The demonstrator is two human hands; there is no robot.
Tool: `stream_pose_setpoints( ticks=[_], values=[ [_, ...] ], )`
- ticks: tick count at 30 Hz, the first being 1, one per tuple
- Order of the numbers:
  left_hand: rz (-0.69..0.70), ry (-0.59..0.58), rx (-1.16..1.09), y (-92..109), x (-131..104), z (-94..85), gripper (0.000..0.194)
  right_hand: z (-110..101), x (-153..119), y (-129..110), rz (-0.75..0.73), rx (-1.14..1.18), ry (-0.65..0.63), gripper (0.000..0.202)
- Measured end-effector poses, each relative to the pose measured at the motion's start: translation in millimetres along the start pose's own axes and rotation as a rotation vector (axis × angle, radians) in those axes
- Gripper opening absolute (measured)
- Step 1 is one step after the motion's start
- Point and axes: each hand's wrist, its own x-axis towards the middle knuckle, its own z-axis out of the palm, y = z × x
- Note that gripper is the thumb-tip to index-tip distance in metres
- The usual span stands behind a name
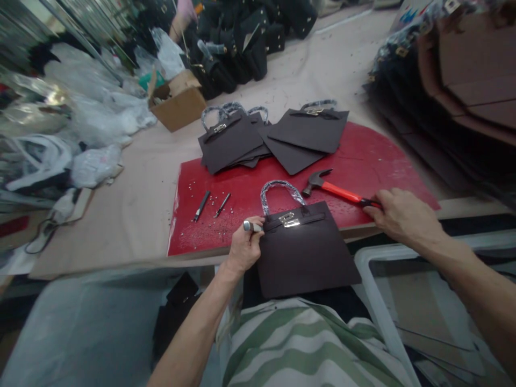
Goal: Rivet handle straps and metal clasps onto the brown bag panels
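A dark brown handbag panel (308, 258) lies at the table's front edge, with a plastic-wrapped handle and a silver clasp near its top. Against its upper left corner is my left hand (245, 247), closed around a metal punch (250, 227) whose silver end sticks up. My right hand (407, 217) grips the end of a claw hammer (341, 192) with an orange and black handle. The hammer head rests on the red mat (282, 172), just beyond the panel. Two slim metal hand tools, a dark one (202, 206) and a thinner one (222, 205), lie on the mat left of the panel.
Several similar panels (237, 140) are stacked at the mat's far side. Small bits are scattered on the mat. Behind stand a cardboard box (179, 107) and black bags (229, 59). Brown pieces (475, 70) pile at right; a plastic bin (366, 269) is below.
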Motion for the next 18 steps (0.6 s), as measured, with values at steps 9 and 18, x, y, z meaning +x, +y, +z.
stream_pose_setpoints(
  ticks=[9,18],
  values=[
    [-0.04,0.049,-0.086,0,-3,7.1,0.018,-25,-34,-41,0.402,1.053,-0.72,0.04],
    [-0.124,-0.019,-0.155,1,-2,7.6,0.027,-95,-73,-116,-0.146,0.613,0.015,0.04]
  ],
)
